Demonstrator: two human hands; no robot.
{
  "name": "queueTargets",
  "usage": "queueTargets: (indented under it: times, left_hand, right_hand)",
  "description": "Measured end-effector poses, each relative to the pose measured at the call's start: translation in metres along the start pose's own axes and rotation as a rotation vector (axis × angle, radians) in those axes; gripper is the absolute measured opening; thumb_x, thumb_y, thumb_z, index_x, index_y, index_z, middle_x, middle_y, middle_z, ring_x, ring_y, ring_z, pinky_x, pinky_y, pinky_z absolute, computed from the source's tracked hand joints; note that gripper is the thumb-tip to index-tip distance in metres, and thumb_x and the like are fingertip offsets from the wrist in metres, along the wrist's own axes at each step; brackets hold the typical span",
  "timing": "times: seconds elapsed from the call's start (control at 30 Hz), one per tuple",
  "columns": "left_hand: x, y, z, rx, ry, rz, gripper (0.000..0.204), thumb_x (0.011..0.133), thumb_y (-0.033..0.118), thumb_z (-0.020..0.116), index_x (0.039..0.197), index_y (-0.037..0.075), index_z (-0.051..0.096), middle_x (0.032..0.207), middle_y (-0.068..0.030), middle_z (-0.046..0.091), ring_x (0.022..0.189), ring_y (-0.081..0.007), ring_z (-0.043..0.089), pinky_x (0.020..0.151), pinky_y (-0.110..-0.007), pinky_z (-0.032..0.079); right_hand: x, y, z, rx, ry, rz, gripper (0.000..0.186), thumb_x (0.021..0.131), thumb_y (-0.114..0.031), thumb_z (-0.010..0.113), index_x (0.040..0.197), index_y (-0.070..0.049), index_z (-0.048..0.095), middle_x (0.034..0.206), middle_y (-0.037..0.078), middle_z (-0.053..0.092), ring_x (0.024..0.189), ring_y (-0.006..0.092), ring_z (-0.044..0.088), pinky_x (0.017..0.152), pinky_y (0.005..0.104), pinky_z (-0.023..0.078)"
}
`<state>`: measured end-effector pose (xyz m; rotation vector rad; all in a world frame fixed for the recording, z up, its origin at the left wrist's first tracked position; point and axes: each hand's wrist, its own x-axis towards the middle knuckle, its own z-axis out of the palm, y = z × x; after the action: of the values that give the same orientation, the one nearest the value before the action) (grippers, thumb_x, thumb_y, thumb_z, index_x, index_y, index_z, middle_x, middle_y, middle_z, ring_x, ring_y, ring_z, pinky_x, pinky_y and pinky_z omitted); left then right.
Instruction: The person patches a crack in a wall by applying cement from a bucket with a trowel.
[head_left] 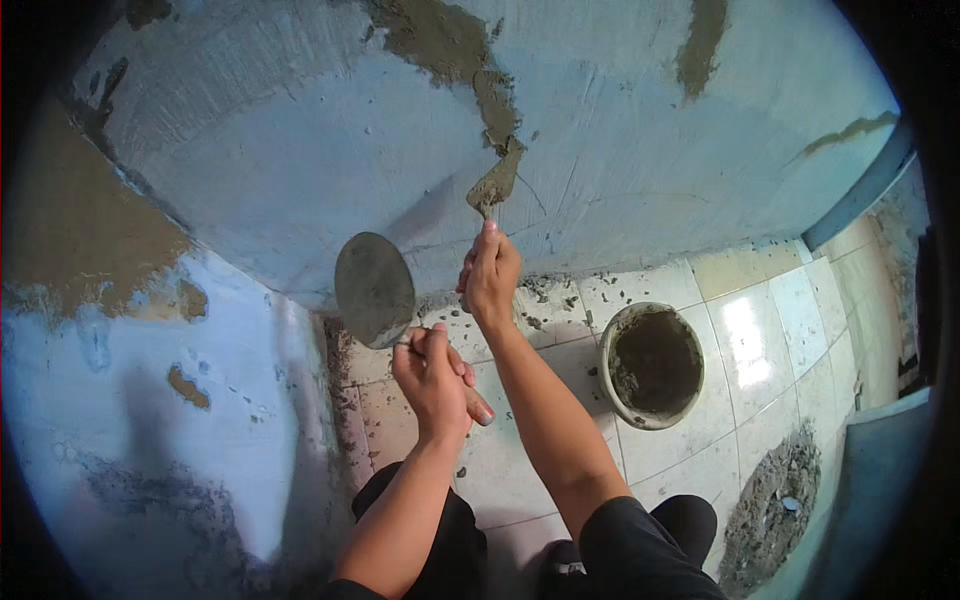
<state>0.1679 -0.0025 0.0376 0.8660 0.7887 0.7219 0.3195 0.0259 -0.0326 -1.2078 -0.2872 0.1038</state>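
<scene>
My left hand [430,385] grips the handle of a round, grey, mortar-coated tool [374,287], whose face is tilted beside the lower wall. My right hand [488,275], farther forward and to the right, is closed on a small pointed trowel [492,188]. The mortar-covered blade lies at the lower end of a rough grey mortar streak [440,40] that runs down the pale blue wall [610,150]; whether it touches the wall is hard to tell.
A bucket [650,365] of wet grey mortar stands on white floor tiles [755,360] at my right. Crumbs lie along the wall's foot, and a pile of debris [770,500] is at lower right. A patched side wall [230,360] rises at left.
</scene>
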Motion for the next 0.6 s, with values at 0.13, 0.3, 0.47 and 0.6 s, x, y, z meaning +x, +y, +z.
queueTargets:
  times: [0.13,0.3,0.47,0.6]
  left_hand:
    - [0.005,0.01,-0.019,-0.047,0.015,0.067,0.02,0.101,0.013,0.061,0.093,0.015,0.043,0.065,0.0014,0.044,0.054,-0.0091,0.044,0.045,-0.029,0.039]
    - [0.003,0.025,-0.026,-0.067,0.066,0.096,0.02,0.099,0.016,0.063,0.094,0.015,0.044,0.066,0.0004,0.045,0.055,-0.0096,0.044,0.045,-0.028,0.039]
    - [0.001,0.04,-0.039,-0.061,0.139,0.221,0.018,0.1,0.02,0.06,0.095,0.014,0.044,0.068,-0.0011,0.045,0.057,-0.0103,0.045,0.047,-0.028,0.04]
    - [0.002,0.044,-0.041,-0.091,0.187,0.277,0.018,0.099,0.021,0.059,0.095,0.016,0.043,0.068,-0.0003,0.043,0.057,-0.0097,0.044,0.047,-0.027,0.039]
  right_hand:
    - [0.0,-0.02,0.035,0.161,0.09,0.117,0.054,0.11,-0.05,0.041,0.075,-0.009,0.044,0.055,0.002,0.043,0.038,0.0128,0.043,0.035,0.0307,0.042]
    - [0.005,-0.031,0.061,0.313,0.168,0.209,0.056,0.11,-0.052,0.037,0.075,-0.009,0.043,0.057,0.004,0.044,0.04,0.0169,0.044,0.036,0.0359,0.042]
    - [0.005,-0.042,0.091,0.445,0.251,0.23,0.056,0.11,-0.053,0.038,0.074,-0.01,0.042,0.054,0.003,0.042,0.039,0.0167,0.043,0.035,0.0347,0.039]
    - [-0.009,-0.052,0.118,0.296,-0.08,0.148,0.053,0.11,-0.047,0.043,0.071,-0.011,0.042,0.052,-0.001,0.042,0.038,0.0119,0.04,0.035,0.0294,0.034]
